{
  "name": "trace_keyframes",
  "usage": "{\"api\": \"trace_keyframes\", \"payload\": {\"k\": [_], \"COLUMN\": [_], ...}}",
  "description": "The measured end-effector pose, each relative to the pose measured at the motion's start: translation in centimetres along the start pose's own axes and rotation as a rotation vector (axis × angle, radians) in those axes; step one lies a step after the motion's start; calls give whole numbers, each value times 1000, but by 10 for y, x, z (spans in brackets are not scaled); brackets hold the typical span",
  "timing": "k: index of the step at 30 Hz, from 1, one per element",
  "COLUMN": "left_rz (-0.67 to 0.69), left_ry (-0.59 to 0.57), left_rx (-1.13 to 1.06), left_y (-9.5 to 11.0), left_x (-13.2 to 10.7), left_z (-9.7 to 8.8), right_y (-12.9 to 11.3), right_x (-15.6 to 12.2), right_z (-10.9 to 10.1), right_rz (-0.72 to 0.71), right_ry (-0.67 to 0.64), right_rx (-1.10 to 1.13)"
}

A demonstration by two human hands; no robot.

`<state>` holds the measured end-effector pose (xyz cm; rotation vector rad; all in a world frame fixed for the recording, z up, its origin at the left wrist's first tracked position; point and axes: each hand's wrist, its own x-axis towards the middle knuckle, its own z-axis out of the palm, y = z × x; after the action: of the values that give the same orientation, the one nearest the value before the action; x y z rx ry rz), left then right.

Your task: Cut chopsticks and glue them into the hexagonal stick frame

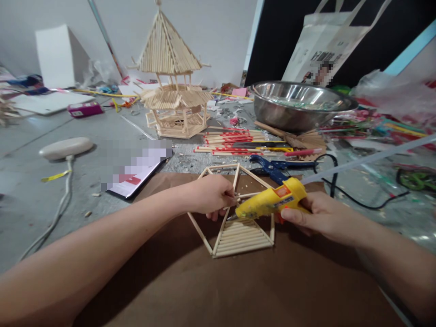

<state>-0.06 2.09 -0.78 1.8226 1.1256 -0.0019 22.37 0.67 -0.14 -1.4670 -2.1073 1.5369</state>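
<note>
My right hand is wrapped round a yellow hot glue gun, with a long translucent glue stick running out of its back. Its nozzle points left and down, close to a hexagonal frame of thin wooden sticks lying on brown paper. One wedge of that frame, nearest me, is filled with a row of sticks. My left hand reaches over the frame's left side, fingertips pinched near its middle beside the nozzle. What they pinch is too small and hidden to tell.
Behind stands a wooden-stick pavilion model. Red-wrapped sticks, blue pliers and a steel bowl lie beyond the brown paper. A phone and a white corded device are at left. A black cord curls at right.
</note>
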Motion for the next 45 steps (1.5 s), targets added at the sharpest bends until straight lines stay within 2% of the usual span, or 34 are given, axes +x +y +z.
{"api": "trace_keyframes", "payload": {"k": [9,20,31,40,45], "left_rz": [24,9,21,8,28], "left_ry": [-6,-12,3,-1,0], "left_rx": [14,15,-12,-2,0], "left_y": [-1,-1,-2,0,1], "left_x": [0,0,1,1,-2], "left_z": [-1,-1,0,-1,-2], "right_y": [-2,0,-5,-6,-1], "right_x": [-3,1,-2,-3,-3], "right_z": [-1,0,1,3,-3], "right_rz": [12,-88,-46,-72,-89], "right_ry": [3,21,4,35,79], "right_rx": [-37,-63,-77,-74,-75]}}
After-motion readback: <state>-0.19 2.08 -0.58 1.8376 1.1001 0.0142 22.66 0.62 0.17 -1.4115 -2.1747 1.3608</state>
